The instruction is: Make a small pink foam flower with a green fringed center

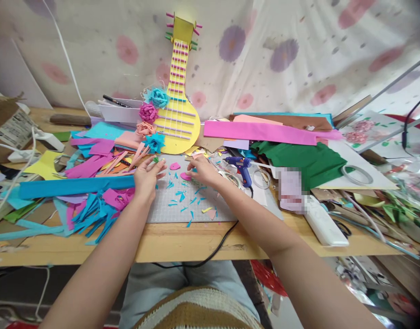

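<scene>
Both my hands rest on a grey cutting mat (182,208) strewn with blue paper snippets. My left hand (147,177) lies palm down at the mat's left edge, its fingertips pinched round a small green bit (155,160). My right hand (203,171) reaches to the mat's far side, fingers closed on a small pink paper piece (186,176). Another pink petal shape (175,166) lies between the hands. Behind them a yellow paper guitar (178,98) with paper flowers leans on the cloth backdrop.
A blue glue gun (242,166) lies right of my right hand, its black cord running off the table's front edge. Piles of pink, blue and green paper cover both sides. A long blue paper roll (73,186) lies at left. A white remote (324,224) sits at right.
</scene>
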### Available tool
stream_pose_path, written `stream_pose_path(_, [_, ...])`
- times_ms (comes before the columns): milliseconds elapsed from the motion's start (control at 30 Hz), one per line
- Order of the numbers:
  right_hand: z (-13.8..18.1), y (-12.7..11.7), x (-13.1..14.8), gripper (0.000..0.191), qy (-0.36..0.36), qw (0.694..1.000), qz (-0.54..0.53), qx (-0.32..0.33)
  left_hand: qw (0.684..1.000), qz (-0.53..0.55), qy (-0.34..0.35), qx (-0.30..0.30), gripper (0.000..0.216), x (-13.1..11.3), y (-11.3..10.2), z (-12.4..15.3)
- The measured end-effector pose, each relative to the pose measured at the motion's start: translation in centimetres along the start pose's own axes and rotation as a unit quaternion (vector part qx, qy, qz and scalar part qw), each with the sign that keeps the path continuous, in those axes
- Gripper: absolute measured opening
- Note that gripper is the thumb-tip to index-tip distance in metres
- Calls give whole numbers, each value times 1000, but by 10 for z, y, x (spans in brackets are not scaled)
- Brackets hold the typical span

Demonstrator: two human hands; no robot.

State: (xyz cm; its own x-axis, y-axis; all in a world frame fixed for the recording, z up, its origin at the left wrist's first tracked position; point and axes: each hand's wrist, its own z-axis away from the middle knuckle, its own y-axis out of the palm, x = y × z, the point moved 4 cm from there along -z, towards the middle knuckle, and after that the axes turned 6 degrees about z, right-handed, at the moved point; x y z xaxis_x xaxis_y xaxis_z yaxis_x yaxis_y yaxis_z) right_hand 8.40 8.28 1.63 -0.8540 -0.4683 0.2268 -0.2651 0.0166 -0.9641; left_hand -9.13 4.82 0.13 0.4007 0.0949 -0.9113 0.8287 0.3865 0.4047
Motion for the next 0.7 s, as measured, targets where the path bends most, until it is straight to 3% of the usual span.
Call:
stream_pose_path(200, [-10, 10, -1, 21, 34, 997, 12, 62, 1000, 4, -1, 4, 35, 3, 1, -1])
stream_pose_path(700, [-7, 13, -15, 14, 82, 992, -86, 44, 999, -4, -36, 40, 34, 6, 11, 8])
